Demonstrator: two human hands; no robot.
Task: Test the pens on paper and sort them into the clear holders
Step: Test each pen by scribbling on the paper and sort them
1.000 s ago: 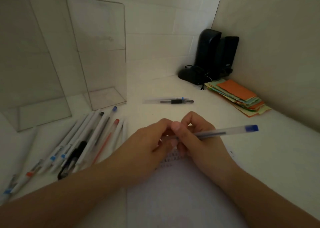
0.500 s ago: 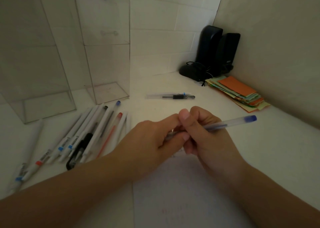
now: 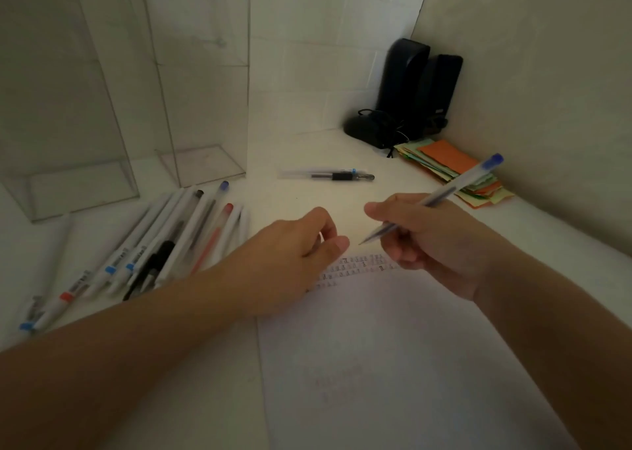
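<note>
Right hand [image 3: 434, 244] grasps a blue-ended clear pen [image 3: 441, 195], tip bared, poised just above the top edge of the paper [image 3: 393, 347]. Left hand [image 3: 301, 244] beside the tip, fingers curled around something small, likely the cap; cannot tell for sure. Risk: cap slips from those fingers and rolls off; a dry tip read as dead in this dim light. Count: two clear holders [image 3: 201, 162], both apparently empty, far left of grip; roughly ten pens in the pile [image 3: 178, 237]; one lone pen [image 3: 328, 175] beyond the grip

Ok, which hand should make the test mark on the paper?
Right hand: it already holds the blue-capped pen, tip down just above the paper. Left hand seems to pinch only something small.
</note>
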